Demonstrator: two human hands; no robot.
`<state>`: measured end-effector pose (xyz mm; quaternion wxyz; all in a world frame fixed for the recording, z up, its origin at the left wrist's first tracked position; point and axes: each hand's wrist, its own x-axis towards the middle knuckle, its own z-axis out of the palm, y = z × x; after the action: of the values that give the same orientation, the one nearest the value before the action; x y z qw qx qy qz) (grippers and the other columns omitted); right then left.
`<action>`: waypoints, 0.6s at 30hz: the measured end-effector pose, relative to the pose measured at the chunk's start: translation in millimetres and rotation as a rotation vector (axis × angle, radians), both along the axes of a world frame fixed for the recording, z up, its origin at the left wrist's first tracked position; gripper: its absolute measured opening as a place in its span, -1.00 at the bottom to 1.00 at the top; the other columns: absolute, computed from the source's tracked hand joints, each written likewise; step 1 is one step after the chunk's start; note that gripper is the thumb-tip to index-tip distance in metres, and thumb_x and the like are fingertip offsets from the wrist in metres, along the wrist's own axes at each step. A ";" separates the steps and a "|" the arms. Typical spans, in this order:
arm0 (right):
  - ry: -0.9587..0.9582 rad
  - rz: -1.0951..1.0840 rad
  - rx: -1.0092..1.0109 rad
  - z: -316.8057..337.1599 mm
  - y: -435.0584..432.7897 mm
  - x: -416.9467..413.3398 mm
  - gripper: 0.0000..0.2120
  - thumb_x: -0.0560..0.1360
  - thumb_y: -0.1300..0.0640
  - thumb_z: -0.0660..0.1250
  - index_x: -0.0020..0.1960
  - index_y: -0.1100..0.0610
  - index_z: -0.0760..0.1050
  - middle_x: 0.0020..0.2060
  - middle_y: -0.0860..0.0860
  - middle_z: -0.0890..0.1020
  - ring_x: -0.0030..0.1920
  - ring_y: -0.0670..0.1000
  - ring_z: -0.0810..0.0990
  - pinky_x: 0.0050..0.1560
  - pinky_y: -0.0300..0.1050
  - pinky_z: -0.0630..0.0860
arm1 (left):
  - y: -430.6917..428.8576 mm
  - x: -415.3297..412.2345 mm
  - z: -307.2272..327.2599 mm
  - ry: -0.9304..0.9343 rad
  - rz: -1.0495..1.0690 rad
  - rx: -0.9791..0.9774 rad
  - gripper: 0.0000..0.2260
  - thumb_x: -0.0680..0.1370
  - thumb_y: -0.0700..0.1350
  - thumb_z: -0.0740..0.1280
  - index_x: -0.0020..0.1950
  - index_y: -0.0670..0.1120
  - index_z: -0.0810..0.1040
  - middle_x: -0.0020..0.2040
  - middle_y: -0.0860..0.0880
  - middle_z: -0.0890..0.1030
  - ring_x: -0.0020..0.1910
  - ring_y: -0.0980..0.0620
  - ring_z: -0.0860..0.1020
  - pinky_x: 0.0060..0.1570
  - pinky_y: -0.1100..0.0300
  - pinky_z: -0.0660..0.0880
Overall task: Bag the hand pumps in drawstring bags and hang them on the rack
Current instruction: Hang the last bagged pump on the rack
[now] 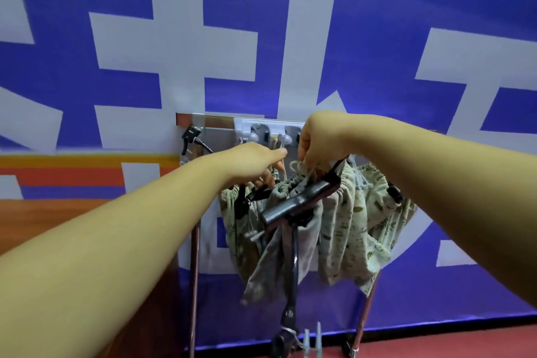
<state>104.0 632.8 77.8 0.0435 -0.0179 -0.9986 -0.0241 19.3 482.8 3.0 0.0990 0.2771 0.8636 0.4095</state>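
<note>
Nearest the lens, the bare left forearm runs in from the near left corner. The left hand [255, 166] reaches under the rack with its forefinger stretched towards the hooks. Its other fingers curl underneath, and I cannot tell whether that grip has any cord in it. Just above the fingertip sits the white plastic hook block [270, 131], mounted on the long metal rack rail [220, 118] against the blue banner.

Right of the fingertip and just below the hooks, the cream drawstring cord [294, 165] loops up from the right hand [322, 139]. That hand's fingers point down, in a narrow grip pinching the cord at the gathered bag mouth. From there hangs the pale leaf-printed cloth drawstring bag [343, 227]. The black hand pump with a T-shaped handle [302, 199] sticks out of the bag's mouth. The handle bar slants from near left up to far right, and the dark shaft runs down towards the floor.

As I judge it, the coming move turns on one short rise, since the loop lies just under and slightly right of a hook. The right hand carries the weight, and the left forefinger is the nearer one to guide the loop on.
</note>
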 end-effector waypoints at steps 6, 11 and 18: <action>0.036 -0.043 -0.108 -1.1 14.5 -25.9 -0.91 0.41 0.07 0.52 -0.09 0.02 0.72 -0.14 0.04 0.74 -0.18 0.11 0.66 -0.03 0.01 0.65 | 18.7 -8.1 11.6 0.080 0.043 -0.156 -0.74 0.69 0.00 0.16 0.17 -0.09 0.58 -0.11 -0.12 0.74 -0.21 -0.03 0.61 -0.30 0.18 0.47; 0.108 -0.086 -0.320 -9.3 36.8 -39.5 -0.97 0.41 0.18 0.50 -0.15 0.10 0.68 -0.20 0.15 0.74 -0.33 0.10 0.65 -0.22 -0.04 0.67 | 32.5 -15.1 12.9 0.169 -0.075 -0.066 -0.84 0.61 -0.15 0.28 0.03 -0.09 0.67 -0.20 -0.01 0.65 -0.33 0.08 0.54 -0.34 0.29 0.42; 0.173 -0.066 -0.353 -11.9 56.9 -52.4 -0.93 0.39 0.14 0.53 -0.13 0.08 0.68 -0.29 0.09 0.69 -0.29 0.07 0.60 -0.06 0.13 0.67 | 54.4 -23.9 17.9 0.040 -0.018 0.093 -0.80 0.51 -0.05 0.47 -0.01 -0.17 0.71 -0.29 -0.01 0.58 -0.33 0.06 0.47 -0.27 0.23 0.36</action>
<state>51.6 689.8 65.9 0.1245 -0.0600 -0.9787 0.1517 -4.5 537.2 20.9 0.0723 0.2972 0.8430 0.4425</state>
